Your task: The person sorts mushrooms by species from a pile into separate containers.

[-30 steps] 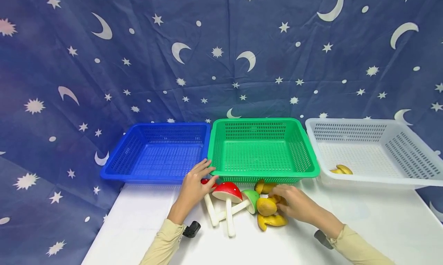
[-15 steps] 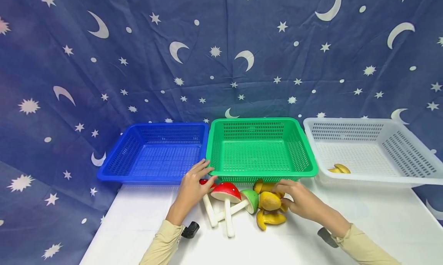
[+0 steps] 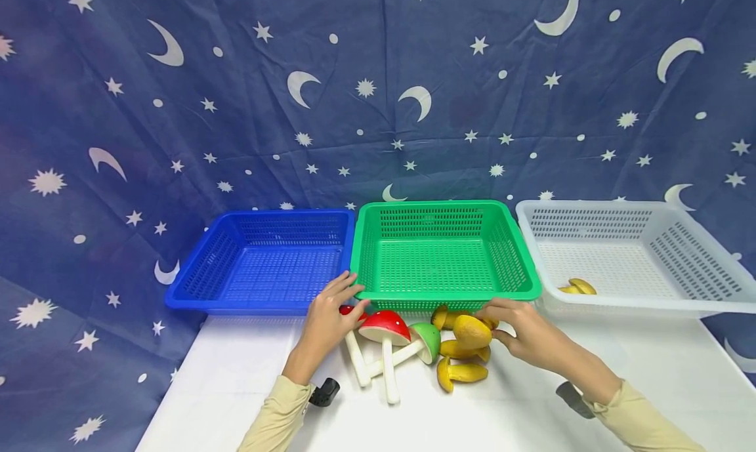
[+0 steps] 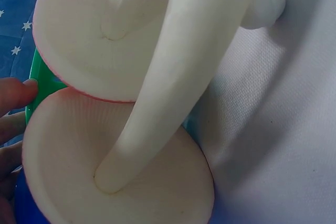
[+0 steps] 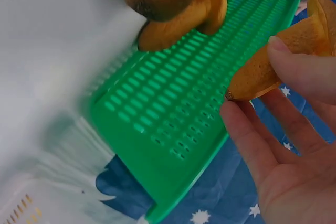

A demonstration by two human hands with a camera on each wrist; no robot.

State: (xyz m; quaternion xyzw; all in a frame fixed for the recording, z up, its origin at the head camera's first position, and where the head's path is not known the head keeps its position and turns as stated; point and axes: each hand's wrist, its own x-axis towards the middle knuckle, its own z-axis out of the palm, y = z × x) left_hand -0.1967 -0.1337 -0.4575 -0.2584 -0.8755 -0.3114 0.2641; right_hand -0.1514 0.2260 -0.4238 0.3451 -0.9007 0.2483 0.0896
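Note:
My right hand (image 3: pixel 525 328) pinches the stem of a yellow toy mushroom (image 5: pixel 262 72) between thumb and fingers, and its cap (image 3: pixel 472 332) points left. Below it on the table lie other yellow mushrooms (image 3: pixel 462 373), one also close to the green basket. My left hand (image 3: pixel 331 317) rests at the front corner of the green basket (image 3: pixel 443 296), fingers fairly straight. Just under that hand are two red-capped mushrooms (image 3: pixel 386 326) with white stems; a green-capped mushroom (image 3: pixel 428 340) lies beside them. The left wrist view shows pale cap undersides (image 4: pixel 68 156) close up.
A blue basket (image 3: pixel 248 306) stands to the left of the green one. On the right, a white basket (image 3: pixel 650 306) holds yellow mushrooms (image 3: pixel 579 286). The baskets line the back of the white table (image 3: pixel 413 432), before a dark blue star-patterned cloth (image 3: pixel 354 65).
My right hand has drawn one yellow mushroom up and to the right, off the yellow pile. The left hand has stayed in place by the green basket's corner.

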